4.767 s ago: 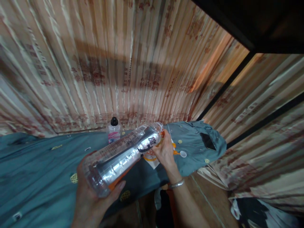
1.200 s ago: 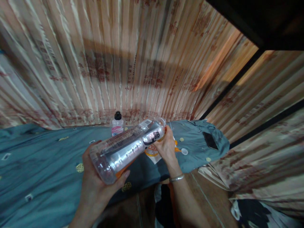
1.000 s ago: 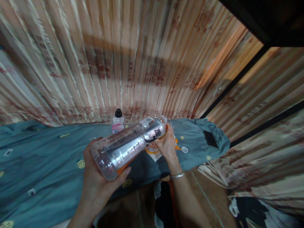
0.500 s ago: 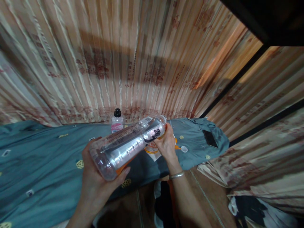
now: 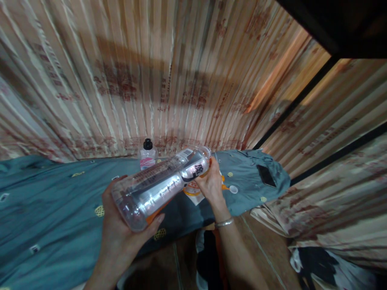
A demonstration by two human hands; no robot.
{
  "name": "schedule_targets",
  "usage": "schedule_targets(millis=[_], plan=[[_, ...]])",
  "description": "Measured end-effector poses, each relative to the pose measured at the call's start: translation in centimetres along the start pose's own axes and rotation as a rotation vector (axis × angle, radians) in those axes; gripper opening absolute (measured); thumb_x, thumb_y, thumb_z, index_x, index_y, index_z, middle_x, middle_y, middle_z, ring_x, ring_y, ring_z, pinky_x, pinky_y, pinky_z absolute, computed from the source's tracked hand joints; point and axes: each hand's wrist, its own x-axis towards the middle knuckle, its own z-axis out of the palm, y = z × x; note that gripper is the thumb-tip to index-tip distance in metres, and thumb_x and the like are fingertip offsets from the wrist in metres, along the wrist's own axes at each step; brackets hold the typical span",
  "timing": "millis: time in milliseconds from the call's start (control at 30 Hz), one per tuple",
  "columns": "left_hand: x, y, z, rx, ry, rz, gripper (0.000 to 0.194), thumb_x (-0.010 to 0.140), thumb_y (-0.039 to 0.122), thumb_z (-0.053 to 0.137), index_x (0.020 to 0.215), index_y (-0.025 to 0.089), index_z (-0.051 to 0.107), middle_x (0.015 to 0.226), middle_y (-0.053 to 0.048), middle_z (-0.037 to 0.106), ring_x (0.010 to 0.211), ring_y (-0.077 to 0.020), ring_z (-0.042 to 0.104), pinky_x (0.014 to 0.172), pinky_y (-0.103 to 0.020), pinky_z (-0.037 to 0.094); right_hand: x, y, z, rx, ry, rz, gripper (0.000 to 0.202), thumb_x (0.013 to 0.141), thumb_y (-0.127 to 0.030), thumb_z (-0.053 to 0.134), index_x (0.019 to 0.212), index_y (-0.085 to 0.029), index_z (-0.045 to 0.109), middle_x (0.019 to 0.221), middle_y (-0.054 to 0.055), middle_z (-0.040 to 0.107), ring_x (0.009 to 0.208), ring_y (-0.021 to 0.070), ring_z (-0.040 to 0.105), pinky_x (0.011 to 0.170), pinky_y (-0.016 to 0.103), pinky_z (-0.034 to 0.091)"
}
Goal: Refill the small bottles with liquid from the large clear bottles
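A large clear plastic bottle (image 5: 163, 185) with a silver label lies tilted across both my hands, its neck end up and to the right. My left hand (image 5: 121, 229) is wrapped round its base, thumb along the lower side. Near the neck my right hand (image 5: 212, 183), with a silver bracelet at the wrist, grips the other end; its fingertips are hidden behind the bottle. Partly covered by the bottle and right hand, a white and orange item (image 5: 194, 193) rests on the cloth. Just right of that hand lies a white and orange spoon-like piece (image 5: 232, 189).
A small clear bottle with a black cap and pink label (image 5: 148, 155) stands behind the large one. A dark phone (image 5: 266, 176) lies on the green patterned cloth (image 5: 69, 201) at the right. Patterned curtains (image 5: 136, 80) hang behind, with dark frame bars (image 5: 298, 102) at right.
Almost nothing differs. The view has shifted very slightly, and both hands keep the same hold on the large bottle.
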Motion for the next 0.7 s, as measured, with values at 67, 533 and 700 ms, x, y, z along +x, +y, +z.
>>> schedule_targets(millis=[67,533,700], plan=[[0.04,-0.09,0.13,0.024,0.029,0.024,0.064,0.066,0.042,0.082,0.119,0.022,0.052,0.119,-0.01,0.062,0.107,-0.0321,0.07,0.09,-0.049,0.06,0.01,0.0,-0.01,-0.003,-0.006,0.008,0.079,0.072,-0.038,0.083,0.14,-0.018,0.048,0.125,0.014,0.067,0.115,0.0341,0.067,0.098,0.05,0.056],[-0.01,-0.67,0.47,0.041,0.036,0.122,0.065,0.07,0.047,0.081,0.124,0.022,0.054,0.114,-0.008,0.06,0.108,-0.0294,0.067,0.09,-0.045,0.058,-0.02,0.07,0.06,0.001,-0.006,0.014,0.08,0.071,-0.036,0.083,0.141,-0.018,0.047,0.127,0.015,0.066,0.117,0.0351,0.066,0.1,0.052,0.056],[-0.25,-0.61,0.49,0.024,0.037,0.08,0.062,0.07,0.043,0.079,0.125,0.023,0.055,0.119,-0.009,0.062,0.106,-0.0312,0.069,0.088,-0.047,0.061,-0.1,0.18,0.18,0.0,0.012,0.01,0.085,0.069,-0.037,0.083,0.143,-0.016,0.045,0.128,0.017,0.066,0.119,0.0366,0.066,0.101,0.054,0.055]])
